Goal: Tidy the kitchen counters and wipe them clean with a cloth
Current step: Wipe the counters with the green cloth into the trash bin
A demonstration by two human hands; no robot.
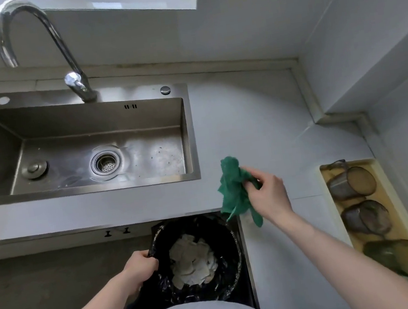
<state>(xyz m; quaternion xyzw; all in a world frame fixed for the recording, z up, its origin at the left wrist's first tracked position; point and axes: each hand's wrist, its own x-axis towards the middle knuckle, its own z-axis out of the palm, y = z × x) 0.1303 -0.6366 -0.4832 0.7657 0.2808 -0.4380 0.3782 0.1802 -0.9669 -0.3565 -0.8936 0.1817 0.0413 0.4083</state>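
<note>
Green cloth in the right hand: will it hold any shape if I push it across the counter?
Probably not. The green cloth droops in loose folds below the right hand, so it looks floppy and light. Pinched at one bunch, it would likely crumple or drag on the counter unless flattened.

Green cloth point(232, 189), pale grey worktop point(259, 125), dull steel-grey sink point(186, 130), shiny chrome tap point(55, 39), black bin liner point(224, 232) round crumpled off-white paper point(191, 260), cream-yellow tray point(335, 204) with smoky brown translucent cups point(351, 183), light grey wall tiles point(257, 16)

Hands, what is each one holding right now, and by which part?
Right hand pinches the green cloth near its bunched top; left hand grips the bin bag rim.
</note>
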